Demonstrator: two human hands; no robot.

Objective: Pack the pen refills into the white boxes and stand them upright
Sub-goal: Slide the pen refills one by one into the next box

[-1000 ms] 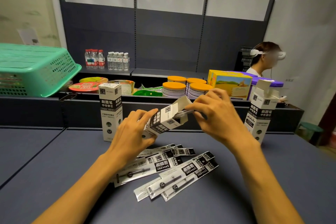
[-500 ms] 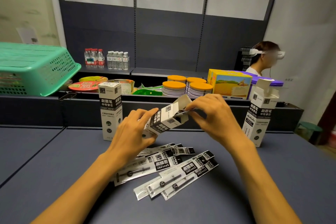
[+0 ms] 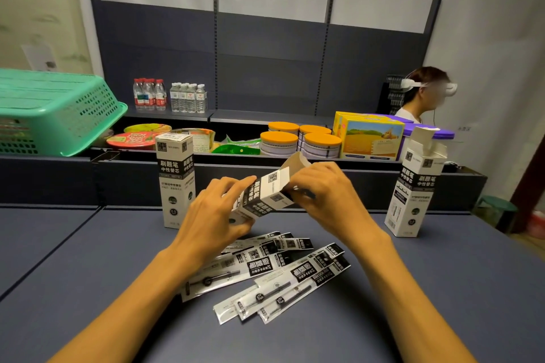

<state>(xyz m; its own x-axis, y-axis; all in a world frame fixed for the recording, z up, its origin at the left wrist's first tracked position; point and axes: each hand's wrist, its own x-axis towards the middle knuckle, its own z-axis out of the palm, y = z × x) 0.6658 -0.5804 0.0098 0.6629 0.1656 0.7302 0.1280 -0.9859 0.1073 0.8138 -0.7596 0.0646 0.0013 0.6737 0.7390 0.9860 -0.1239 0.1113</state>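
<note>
Box (image 3: 262, 199) tilted, mouth toward 2 o'clock | my left hand (image 3: 213, 215) grips its base | right hand (image 3: 321, 194) pinches refill (image 3: 305, 192) at mouth, nearer.

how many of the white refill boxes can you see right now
3: a closed box standing at left, an open-topped box standing at right, and a tilted box held between the left hand and right hand.

Matt printed card on the tilted box (image 3: 267, 199) and both upright boxes (image 3: 175, 183) (image 3: 414, 190); glossy clear plastic sleeves on the near refill packs (image 3: 280, 283); smooth matt grey table top (image 3: 442, 289); perforated green plastic basket (image 3: 56, 115) far left; slotted metal shelf uprights (image 3: 215, 35)
</note>
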